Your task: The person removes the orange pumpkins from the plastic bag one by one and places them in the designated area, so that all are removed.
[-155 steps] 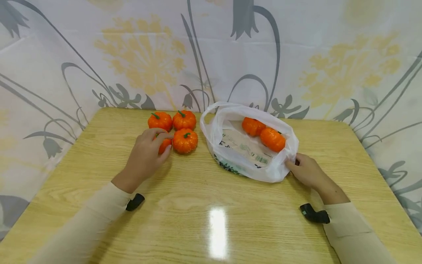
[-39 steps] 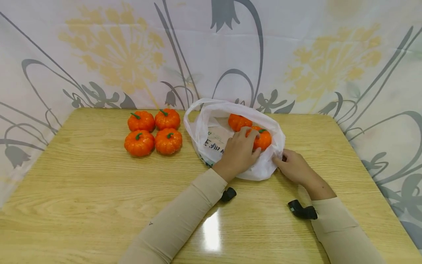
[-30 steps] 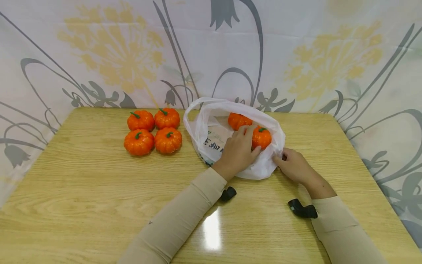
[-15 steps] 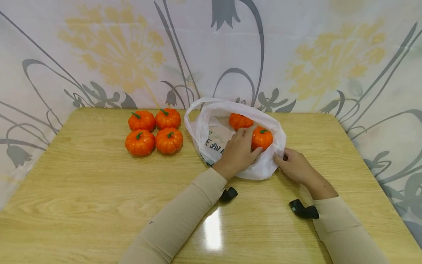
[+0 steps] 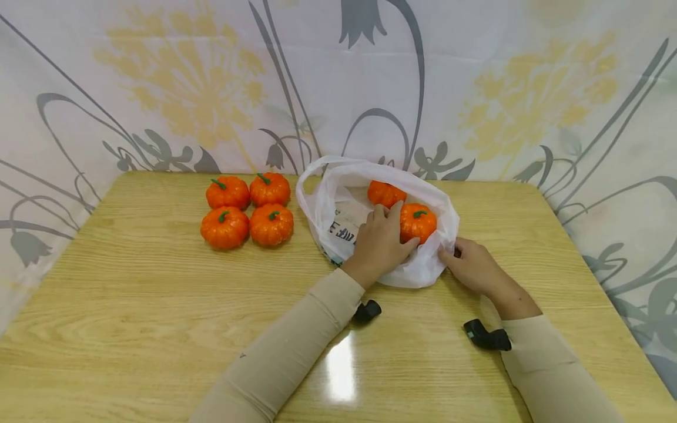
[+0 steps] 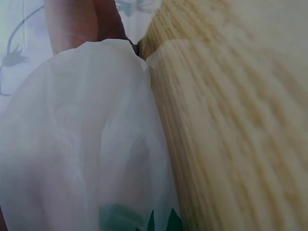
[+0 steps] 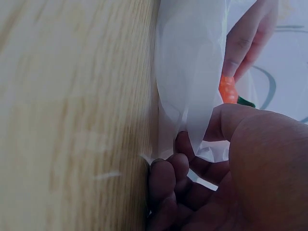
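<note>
A white plastic bag [image 5: 448,218] lies on its side in the head view, its mouth facing the person. My left hand [image 5: 379,242] reaches into it and grips a small orange pumpkin [image 5: 419,223] with a green stem, thumb in front and fingers behind. Deeper inside lies a second orange pumpkin [image 5: 385,194]. At the bag's right end, my right hand [image 5: 473,268] pinches the rim; the right wrist view shows the plastic [image 7: 190,72] between thumb and fingers. In the left wrist view the bag's wall [image 6: 91,125] covers much of the left hand [image 6: 86,24].
Left of the bag, several orange pumpkins [image 5: 224,228] with green stems sit in a close group on the wooden table [image 5: 158,305]. A patterned floral cloth [image 5: 296,70] hangs behind the table's back edge. Black wrist devices [image 5: 488,336] sit below both forearms.
My left hand has gone from the pumpkins at the left into the bag. In the last half second the gripped pumpkin has shifted slightly left. My right hand keeps holding the rim.
</note>
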`<state>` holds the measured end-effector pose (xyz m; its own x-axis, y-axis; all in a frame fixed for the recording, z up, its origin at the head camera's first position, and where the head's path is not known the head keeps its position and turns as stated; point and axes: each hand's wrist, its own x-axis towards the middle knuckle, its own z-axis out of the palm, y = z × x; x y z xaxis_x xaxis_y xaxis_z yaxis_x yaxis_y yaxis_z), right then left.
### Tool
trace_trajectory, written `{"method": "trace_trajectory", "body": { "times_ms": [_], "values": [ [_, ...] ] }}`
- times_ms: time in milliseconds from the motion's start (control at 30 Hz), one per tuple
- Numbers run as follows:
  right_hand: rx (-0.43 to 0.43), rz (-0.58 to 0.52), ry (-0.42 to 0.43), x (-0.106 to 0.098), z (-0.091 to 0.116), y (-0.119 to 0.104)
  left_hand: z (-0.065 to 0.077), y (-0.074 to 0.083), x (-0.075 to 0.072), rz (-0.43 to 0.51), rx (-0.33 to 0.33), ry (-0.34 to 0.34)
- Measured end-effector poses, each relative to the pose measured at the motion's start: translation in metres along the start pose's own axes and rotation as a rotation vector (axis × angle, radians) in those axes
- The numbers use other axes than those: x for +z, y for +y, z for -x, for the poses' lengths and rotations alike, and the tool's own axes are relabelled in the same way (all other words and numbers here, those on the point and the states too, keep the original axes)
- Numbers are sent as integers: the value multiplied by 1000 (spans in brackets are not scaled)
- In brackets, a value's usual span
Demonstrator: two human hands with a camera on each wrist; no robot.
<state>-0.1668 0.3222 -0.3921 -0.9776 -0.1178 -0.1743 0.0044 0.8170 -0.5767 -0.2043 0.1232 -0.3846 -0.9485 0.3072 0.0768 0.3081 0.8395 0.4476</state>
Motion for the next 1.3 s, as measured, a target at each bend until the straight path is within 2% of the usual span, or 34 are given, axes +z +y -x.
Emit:
{"method": "trace_trajectory", "body": {
  "times_ms": [267, 767, 1300],
  "values": [
    [6, 13, 1, 0, 0, -1, 1, -1, 0, -16, -4, -9],
    [10, 30, 9, 1, 1, -2, 0, -4, 3, 83, -5, -29],
    [2, 20, 10, 1, 1, -1, -1, -2, 3, 95, 22, -16]
  ]
}}
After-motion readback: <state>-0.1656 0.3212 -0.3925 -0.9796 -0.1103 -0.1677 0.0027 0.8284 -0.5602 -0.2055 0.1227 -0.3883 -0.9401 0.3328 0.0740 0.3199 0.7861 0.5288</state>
